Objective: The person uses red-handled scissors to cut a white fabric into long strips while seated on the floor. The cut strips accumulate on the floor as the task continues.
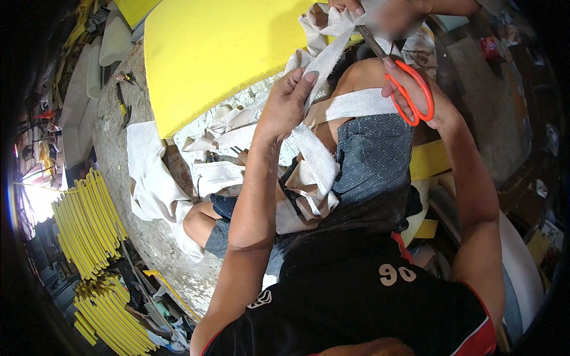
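Observation:
My left hand (287, 102) pinches a long strip of whitish cloth (328, 59) between thumb and fingers. From there the strip runs up to another person's hand (347, 6) at the top edge, and its other part hangs down in loops over my lap. My right hand (424, 98) grips scissors (428, 99) with orange-red handles. Their blades point up and left toward the cloth near the other person's hand; whether they touch it I cannot tell. Another length of pale cloth (362, 104) lies across my thigh, just left of the scissors.
A large yellow foam sheet (214, 53) lies ahead on a worn grey work surface (113, 139). White cloth (151, 172) drapes over that surface at the left, below some small hand tools (123, 105). Stacked yellow foam pieces (92, 222) stand at the far left.

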`<state>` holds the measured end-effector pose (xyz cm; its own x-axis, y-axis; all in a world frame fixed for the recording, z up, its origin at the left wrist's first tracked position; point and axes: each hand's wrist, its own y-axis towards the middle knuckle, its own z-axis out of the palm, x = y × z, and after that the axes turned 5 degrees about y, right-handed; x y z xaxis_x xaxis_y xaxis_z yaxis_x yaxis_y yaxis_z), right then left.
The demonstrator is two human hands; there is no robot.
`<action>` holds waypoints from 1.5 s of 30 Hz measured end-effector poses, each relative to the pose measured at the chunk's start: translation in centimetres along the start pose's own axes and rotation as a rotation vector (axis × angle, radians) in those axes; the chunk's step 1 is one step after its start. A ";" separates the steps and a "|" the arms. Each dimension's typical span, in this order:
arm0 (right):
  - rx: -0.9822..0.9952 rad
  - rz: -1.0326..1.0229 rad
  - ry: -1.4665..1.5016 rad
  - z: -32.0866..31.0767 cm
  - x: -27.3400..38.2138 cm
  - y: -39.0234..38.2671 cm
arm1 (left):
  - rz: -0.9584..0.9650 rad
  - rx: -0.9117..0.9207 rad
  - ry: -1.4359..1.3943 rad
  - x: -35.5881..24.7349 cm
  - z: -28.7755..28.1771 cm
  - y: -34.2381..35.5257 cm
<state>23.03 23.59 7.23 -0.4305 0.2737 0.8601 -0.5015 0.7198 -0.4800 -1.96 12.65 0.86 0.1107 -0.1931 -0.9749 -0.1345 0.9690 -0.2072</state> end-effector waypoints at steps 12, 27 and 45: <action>-0.013 0.018 -0.027 0.0 0.0 0.5 | -0.027 0.013 -0.010 -0.8 0.3 -0.2; -0.027 0.021 -0.036 -0.1 -0.2 0.6 | -0.064 0.007 0.054 -0.7 0.0 -0.2; -0.015 -0.006 -0.026 -0.3 -0.6 0.6 | -0.019 0.020 0.034 -0.2 0.2 0.0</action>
<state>23.21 24.10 6.46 -0.4472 0.2526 0.8580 -0.4930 0.7308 -0.4721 -1.83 12.74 1.10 0.0790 -0.2166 -0.9731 -0.1130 0.9679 -0.2246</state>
